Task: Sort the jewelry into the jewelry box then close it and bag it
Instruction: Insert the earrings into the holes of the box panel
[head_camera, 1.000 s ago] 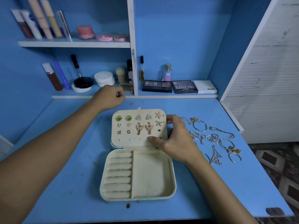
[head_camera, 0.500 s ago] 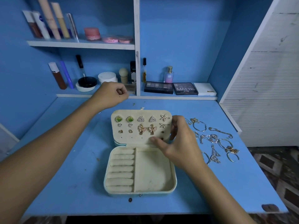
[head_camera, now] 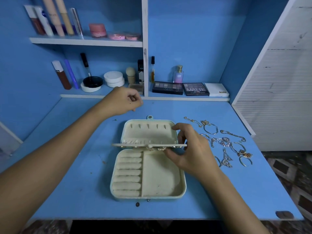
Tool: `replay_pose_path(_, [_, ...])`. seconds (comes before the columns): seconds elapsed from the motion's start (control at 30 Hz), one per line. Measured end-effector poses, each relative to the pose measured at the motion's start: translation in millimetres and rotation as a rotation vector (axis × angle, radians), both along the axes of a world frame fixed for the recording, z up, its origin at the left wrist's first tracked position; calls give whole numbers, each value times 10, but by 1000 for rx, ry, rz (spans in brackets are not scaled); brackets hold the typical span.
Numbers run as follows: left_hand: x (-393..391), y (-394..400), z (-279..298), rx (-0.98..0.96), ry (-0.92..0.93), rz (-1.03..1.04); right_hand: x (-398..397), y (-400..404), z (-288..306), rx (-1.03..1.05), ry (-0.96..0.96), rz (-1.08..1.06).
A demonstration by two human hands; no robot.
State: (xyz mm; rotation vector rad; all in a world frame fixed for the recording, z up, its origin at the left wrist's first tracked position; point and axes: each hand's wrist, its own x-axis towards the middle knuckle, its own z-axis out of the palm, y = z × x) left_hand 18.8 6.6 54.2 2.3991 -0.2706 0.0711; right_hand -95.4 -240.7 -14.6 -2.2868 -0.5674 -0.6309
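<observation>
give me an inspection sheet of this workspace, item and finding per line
surface: blue table, scuffed, small dark specks near the box.
job's things: cream jewelry box lies open, ring rolls left, bare tray compartment right; earring panel swung out edge-on over the hinge, lid pocket exposed behind it; bracelets and chains loose on the table right of the box; no bag seen.
clutter: cosmetics on the shelves, palettes at the back.
grippers: right hand pinches the panel's right end; left hand curled, apart from the box, contents unclear.
cables: nothing seen.
surroundings: blue walls, white slatted panel at right.
</observation>
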Motion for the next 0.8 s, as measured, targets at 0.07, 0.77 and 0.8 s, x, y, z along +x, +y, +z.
replay_pose_path(0.07, [-45,-39,18,21,31,-41,11,-8,-15,-20,-61,7])
replay_pose_path(0.77, [-487,-422,193,200,386,-448,62,-54,-18,-76,-96,164])
replay_pose_path(0.8, [-492,-429,193,201,397,-463,60,-53,-23,-77,-94,161])
